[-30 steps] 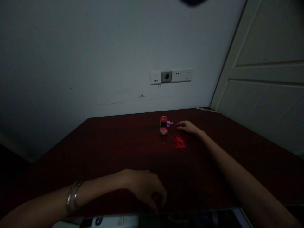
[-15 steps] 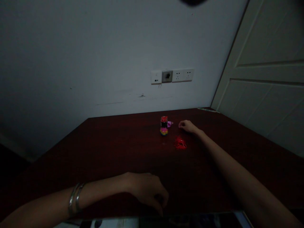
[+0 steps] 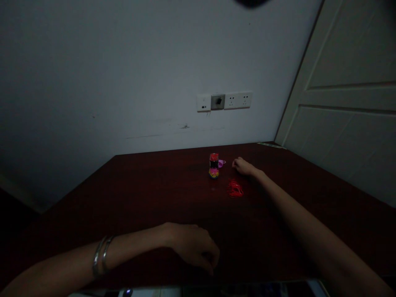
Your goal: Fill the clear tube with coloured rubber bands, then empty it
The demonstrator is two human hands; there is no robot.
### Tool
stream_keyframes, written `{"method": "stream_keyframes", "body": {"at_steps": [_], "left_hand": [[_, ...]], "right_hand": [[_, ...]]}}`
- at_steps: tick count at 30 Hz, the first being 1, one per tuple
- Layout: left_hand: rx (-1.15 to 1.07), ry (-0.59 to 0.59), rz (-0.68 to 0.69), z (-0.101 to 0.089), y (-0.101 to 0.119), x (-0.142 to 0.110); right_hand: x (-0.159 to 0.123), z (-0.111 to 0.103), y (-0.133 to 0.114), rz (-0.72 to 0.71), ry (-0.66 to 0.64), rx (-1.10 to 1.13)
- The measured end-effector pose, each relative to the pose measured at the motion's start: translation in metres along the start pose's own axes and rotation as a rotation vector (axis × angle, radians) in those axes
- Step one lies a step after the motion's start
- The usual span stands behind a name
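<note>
My left hand (image 3: 195, 246) rests on the dark red table near its front edge, palm down. Its fingers are curled in, and nothing shows between thumb and forefinger. Farther out, my right hand (image 3: 243, 166) lies on the tabletop with fingertips drawn together; whatever they may pinch is too small to make out. Just left of that hand is a small pink piece with a loop (image 3: 220, 163), touching or beside a small upright stack or jar (image 3: 213, 165) with red, black and multicoloured parts. A loose heap of thin red strands or bands (image 3: 235, 189) lies nearer to me, below the right hand.
The table (image 3: 148, 185) meets a pale wall (image 3: 139, 74) with sockets and a switch (image 3: 224, 101). A white panelled door (image 3: 346, 136) stands on the right. Along the table's front edge, partly cut off, are light and dark items (image 3: 167, 292), too dim to identify.
Both hands and the small things on the table stay in place. The view has tilted very slightly upward.
</note>
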State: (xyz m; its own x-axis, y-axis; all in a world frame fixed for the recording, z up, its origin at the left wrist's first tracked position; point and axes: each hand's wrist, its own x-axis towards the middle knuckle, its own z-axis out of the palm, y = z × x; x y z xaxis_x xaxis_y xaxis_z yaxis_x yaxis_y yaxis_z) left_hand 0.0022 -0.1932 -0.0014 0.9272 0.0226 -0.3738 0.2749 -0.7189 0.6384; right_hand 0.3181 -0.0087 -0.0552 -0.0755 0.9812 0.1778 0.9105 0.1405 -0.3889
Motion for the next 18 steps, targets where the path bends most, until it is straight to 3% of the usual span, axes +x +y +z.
{"method": "stream_keyframes", "body": {"at_steps": [2,5,10,15,18], "left_hand": [[-0.114,0.043,0.04,-0.006,-0.004,0.001],[-0.27,0.22,0.049,-0.021,-0.015,0.004],[-0.513,0.695,-0.173,-0.063,-0.04,0.017],[-0.535,1.173,-0.115,-0.116,-0.059,0.029],[-0.529,1.33,-0.079,-0.142,-0.069,0.037]], "right_hand": [[0.0,-0.005,-0.005,-0.026,0.017,0.028],[-0.002,-0.013,-0.017,-0.078,0.059,0.114],[-0.01,-0.025,-0.046,-0.159,0.248,0.385],[-0.014,-0.041,-0.082,-0.32,0.345,0.438],[-0.014,-0.05,-0.099,-0.388,0.336,0.381]]}}
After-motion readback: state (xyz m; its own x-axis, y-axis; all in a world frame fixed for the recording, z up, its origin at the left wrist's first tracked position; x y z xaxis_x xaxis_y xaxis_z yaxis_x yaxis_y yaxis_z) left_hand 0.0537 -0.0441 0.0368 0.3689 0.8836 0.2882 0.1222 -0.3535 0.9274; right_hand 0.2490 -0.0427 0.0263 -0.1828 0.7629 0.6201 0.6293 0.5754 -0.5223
